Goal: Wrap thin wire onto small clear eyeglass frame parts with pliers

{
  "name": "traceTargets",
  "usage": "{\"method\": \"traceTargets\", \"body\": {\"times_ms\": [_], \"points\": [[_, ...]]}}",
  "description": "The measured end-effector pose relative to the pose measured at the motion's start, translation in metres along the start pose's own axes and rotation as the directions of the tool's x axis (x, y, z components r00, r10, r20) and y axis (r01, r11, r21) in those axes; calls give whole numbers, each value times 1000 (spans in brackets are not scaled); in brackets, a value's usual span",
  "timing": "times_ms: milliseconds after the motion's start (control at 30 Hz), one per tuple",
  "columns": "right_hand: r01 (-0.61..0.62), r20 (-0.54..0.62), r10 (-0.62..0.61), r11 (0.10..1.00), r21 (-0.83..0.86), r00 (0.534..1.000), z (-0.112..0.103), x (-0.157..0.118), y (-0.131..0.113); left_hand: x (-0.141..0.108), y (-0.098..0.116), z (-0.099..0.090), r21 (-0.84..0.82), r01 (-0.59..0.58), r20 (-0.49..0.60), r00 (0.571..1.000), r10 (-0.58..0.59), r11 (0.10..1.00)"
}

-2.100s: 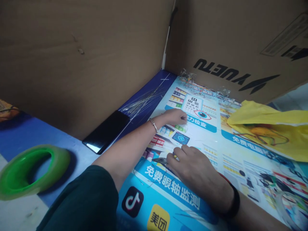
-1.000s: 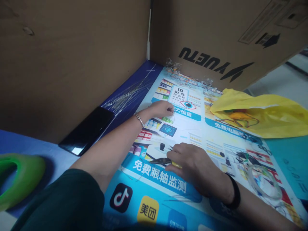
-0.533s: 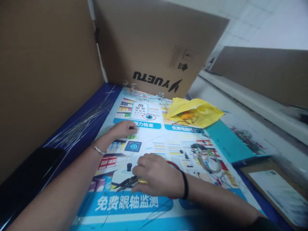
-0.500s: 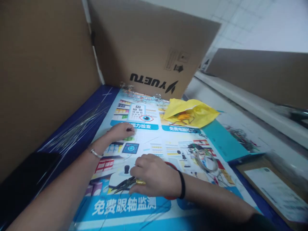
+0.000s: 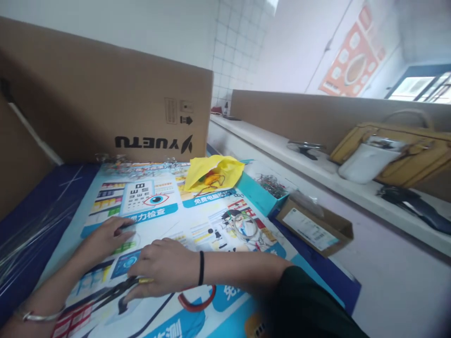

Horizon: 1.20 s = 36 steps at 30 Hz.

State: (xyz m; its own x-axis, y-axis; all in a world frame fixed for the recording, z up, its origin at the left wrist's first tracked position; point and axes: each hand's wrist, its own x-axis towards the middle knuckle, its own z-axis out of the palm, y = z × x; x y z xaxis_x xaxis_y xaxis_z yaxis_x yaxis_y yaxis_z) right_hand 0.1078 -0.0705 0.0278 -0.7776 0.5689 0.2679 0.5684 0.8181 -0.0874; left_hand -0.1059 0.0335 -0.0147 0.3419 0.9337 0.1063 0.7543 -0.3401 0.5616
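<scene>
Right fingers [image 5: 143, 268] grip pliers [image 5: 118, 291], handles [image 5: 192, 307] part-hidden; left fingers [image 5: 120, 222] curled, contents unclear.

Pliers [image 5: 118, 288] are gripped by the right hand [image 5: 169, 267] over the printed sheet [image 5: 167, 226]; the left hand [image 5: 104, 238] is curled over its left side, a yellow bag [image 5: 227, 168] set toward its back.

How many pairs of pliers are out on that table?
1. The pliers are gripped in the right hand, nose toward the picture's lower left. No others show, though some could be hidden, for instance inside the yellow bag.
</scene>
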Motion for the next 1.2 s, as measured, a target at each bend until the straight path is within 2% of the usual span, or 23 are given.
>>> {"method": "traceTargets", "body": {"times_ms": [233,333,367,500,567,633,667,700,733,833,933,1033,1200], "points": [[-106,12,108,984,-143,994,-15,1,27,-3,12,-5,-42,6,-86,996,-9,999],[-170,14,175,971,-169,984,-35,-5,54,-3,14,-7,-48,3,-102,995,-8,999],[-231,-8,233,958,-171,973,-46,-10,66,-3,14,-7,-47,5,-103,995,-10,999],[-474,-62,472,858,-198,880,-106,-51,124,-2,13,-6,-56,17,-117,993,-23,998],[-614,-117,606,748,-254,787,-138,-80,154,-3,13,-5,-63,12,-120,993,-20,998],[-731,-124,741,595,-335,660,-164,-109,177,-3,14,-5,-62,21,-127,991,-29,998],[-756,-119,784,529,-384,609,-174,-121,186,-3,15,-5,-60,32,-132,990,-40,998],[-760,-125,804,481,-437,581,-180,-132,192,-3,16,-5,-59,43,-136,989,-51,997],[-735,-102,803,477,-481,588,-182,-141,196,-3,17,-5,-59,51,-138,989,-59,997],[-538,108,685,651,-535,721,-173,-156,198,-2,18,-5,-62,68,-148,986,-76,996],[-365,185,555,727,-581,811,-153,-156,193,-2,18,-4,-65,77,-138,987,-86,995],[-297,191,494,742,-601,848,-139,-152,192,-3,17,-3,-69,76,-129,988,-84,995],[-256,225,459,767,-589,859,-129,-142,199,-3,16,-3,-61,99,-124,987,-106,993]]}}
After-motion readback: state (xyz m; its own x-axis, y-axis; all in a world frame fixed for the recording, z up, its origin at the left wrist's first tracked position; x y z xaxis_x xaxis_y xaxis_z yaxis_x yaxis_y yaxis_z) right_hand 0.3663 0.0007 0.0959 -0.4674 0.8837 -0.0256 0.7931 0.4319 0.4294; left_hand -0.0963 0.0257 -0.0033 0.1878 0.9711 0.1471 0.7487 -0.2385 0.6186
